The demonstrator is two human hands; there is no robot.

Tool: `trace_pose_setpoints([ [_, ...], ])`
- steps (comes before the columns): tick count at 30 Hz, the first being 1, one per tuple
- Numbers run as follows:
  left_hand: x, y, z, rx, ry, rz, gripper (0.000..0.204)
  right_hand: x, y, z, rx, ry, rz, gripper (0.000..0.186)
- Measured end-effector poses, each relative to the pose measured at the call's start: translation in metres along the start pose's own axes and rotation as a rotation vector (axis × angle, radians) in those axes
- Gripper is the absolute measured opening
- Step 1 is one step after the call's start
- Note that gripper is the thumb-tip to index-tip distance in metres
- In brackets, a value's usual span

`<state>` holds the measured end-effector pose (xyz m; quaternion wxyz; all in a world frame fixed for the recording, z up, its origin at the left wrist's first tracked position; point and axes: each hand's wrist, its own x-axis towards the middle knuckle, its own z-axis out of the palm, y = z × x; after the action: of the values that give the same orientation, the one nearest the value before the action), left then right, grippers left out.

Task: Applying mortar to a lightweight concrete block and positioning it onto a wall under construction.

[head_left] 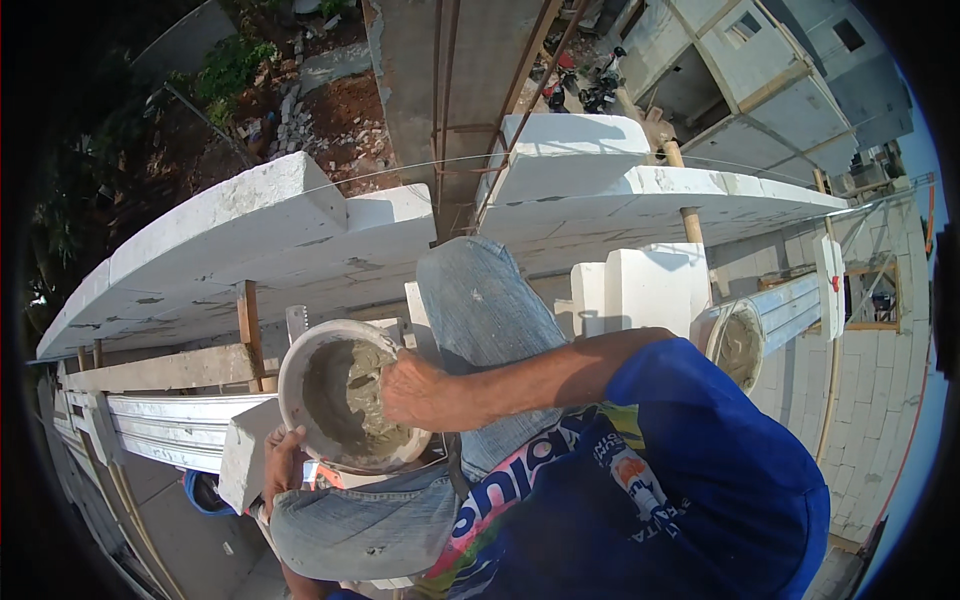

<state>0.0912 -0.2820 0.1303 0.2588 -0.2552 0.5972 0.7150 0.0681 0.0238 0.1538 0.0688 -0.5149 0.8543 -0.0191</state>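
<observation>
A white bucket (300, 370) half full of grey mortar (345, 400) rests tilted against my lap. My left hand (283, 462) grips the bucket from below at its lower left side. My right hand (412, 390) reaches over the right rim, its fingers curled down into the wet mortar and hidden there. My bent knee in blue jeans (480, 300) rises just right of the bucket. My right arm wears a blue sleeve (720, 450).
A wall of white blocks (250, 235) curves ahead, split by a concrete column with rusty rebar (450, 100). A thin string runs along the wall. Loose white blocks (640, 290), a second mortar bucket (738, 345), wooden posts (248, 325) and metal planks (165, 425) surround me, high above ground.
</observation>
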Motion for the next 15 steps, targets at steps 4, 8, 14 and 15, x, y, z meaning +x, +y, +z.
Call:
trace_pose_setpoints([
  [4, 0.001, 0.0, 0.003, -0.01, 0.034, -0.023, 0.015, 0.0, -0.004, -0.016, -0.016, 0.078, 0.091, 0.013],
  [8, 0.005, -0.009, -0.011, 0.006, 0.031, -0.002, 0.018, 0.005, -0.008, 0.005, 0.092, -0.039, -0.004, 0.015],
  [14, 0.017, -0.007, -0.021, 0.073, -0.009, -0.11, 0.024, 0.007, -0.007, 0.008, 0.036, -0.044, 0.08, 0.014],
  [15, 0.017, -0.011, -0.024, 0.069, 0.001, -0.109, 0.024, 0.011, -0.006, 0.007, 0.037, -0.041, 0.069, 0.014],
])
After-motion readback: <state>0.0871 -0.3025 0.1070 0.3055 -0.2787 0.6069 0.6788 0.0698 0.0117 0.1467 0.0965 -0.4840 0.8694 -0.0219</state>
